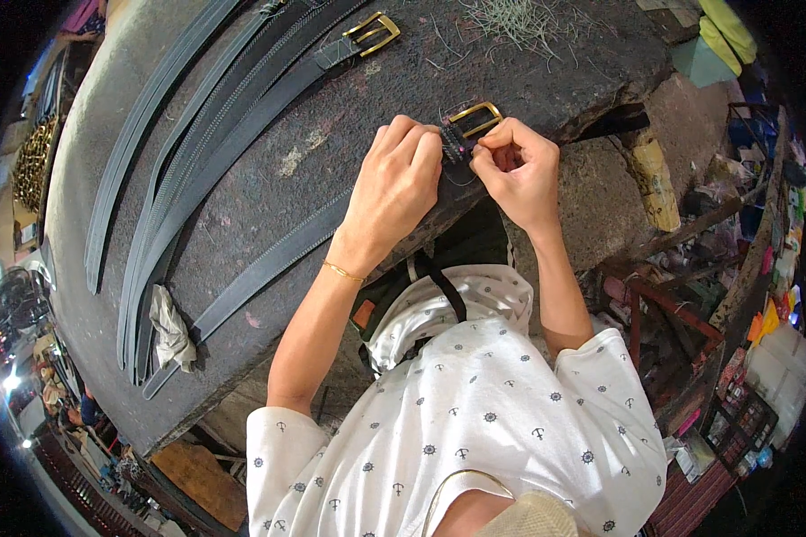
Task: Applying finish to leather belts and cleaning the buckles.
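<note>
My left hand (394,179) is closed on a dark belt (269,259) at its buckle end, where a gold buckle (476,120) lies just above my fingers on the dark, worn work surface (322,143). My right hand (518,170) is pinched at the stitched strap end beside the buckle, with a thin thread looping below; what exactly its fingertips grip is too small to tell. The rest of the belt runs down to the lower left under my left hand.
Several dark belts (197,134) lie on the left, one with a gold buckle (373,34). A crumpled pale rag (172,327) sits over their lower ends. Thin clippings (519,27) are heaped at the top. Rusty metal framing (663,313) and clutter stand to the right.
</note>
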{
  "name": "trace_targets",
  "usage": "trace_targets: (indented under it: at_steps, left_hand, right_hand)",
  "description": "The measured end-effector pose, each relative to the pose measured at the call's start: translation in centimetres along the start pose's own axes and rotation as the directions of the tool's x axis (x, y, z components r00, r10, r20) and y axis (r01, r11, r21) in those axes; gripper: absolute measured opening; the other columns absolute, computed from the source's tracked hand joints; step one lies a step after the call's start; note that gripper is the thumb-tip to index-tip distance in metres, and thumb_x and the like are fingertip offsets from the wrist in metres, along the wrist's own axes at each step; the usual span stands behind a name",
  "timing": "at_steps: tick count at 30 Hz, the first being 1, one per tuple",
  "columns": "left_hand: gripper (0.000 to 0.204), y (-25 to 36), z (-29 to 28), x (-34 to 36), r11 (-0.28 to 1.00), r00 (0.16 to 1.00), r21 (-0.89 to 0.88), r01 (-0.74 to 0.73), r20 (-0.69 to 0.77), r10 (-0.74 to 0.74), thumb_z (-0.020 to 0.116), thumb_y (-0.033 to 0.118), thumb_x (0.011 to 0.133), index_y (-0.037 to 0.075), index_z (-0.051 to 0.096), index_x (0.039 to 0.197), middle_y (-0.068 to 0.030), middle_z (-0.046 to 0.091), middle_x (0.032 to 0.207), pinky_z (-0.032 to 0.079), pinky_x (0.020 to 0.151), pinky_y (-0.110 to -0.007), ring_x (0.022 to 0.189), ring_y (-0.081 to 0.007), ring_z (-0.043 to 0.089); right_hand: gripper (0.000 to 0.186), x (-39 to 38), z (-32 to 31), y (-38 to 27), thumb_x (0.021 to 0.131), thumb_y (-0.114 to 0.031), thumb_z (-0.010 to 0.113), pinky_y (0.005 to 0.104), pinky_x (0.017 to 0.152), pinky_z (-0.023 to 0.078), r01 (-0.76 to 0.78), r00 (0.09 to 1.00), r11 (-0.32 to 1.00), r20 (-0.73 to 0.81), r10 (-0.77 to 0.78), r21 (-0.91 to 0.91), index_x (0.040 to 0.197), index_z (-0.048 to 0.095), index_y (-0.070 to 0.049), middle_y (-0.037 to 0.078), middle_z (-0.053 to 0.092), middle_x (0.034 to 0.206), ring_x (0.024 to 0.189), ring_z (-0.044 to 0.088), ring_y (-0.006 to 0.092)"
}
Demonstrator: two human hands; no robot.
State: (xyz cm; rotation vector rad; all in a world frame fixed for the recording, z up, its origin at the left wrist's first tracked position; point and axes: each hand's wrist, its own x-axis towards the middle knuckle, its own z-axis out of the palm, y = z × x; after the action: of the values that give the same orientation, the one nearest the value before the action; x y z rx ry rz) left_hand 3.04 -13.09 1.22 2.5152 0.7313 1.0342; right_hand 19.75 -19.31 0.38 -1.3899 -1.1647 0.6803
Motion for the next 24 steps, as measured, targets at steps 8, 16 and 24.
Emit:
trace_targets:
  at_steps: [8,16,24]
  left_hand:
    - [0.022,-0.01,-0.17,0.19,0.999,1.0,-0.037,0.001,0.025,0.0,0.066,-0.011,0.073,-0.001,0.048,0.082,-0.0151,0.062,0.092,0.051,0.072,-0.04,0.084,-0.0324,0.058]
    - [0.023,-0.12,-0.3,0.15,0.998,0.999,-0.055,-0.003,0.042,0.005,0.066,-0.011,0.07,-0.002,0.049,0.083,-0.0163,0.06,0.092,0.051,0.072,-0.04,0.084,-0.0335,0.057]
    - [0.024,-0.23,-0.35,0.15,0.998,0.999,-0.068,0.004,0.048,-0.001,0.065,-0.011,0.068,-0.002,0.049,0.083,-0.0152,0.059,0.09,0.05,0.071,-0.04,0.084,-0.0333,0.056]
  right_hand:
    - [0.012,0.05,-0.18,0.09,0.077,0.004,0.071,0.0194,0.049,0.034,-0.019,1.0,1.0,0.003,0.019,0.007,0.074,0.06,0.0,-0.005,0.054,0.062,0.056,0.045,-0.0006]
    - [0.012,0.08,-0.1,0.25,0.076,0.003,0.072,0.0195,0.049,0.034,-0.02,1.0,1.0,-0.009,0.02,0.003,0.073,0.061,-0.001,-0.005,0.055,0.062,0.056,0.045,-0.0006]
    - [0.011,0.04,-0.27,0.16,0.076,0.003,0.072,0.0192,0.049,0.035,-0.007,1.0,1.0,0.006,0.007,-0.02,0.074,0.061,0.0,-0.005,0.056,0.064,0.057,0.045,-0.0008]
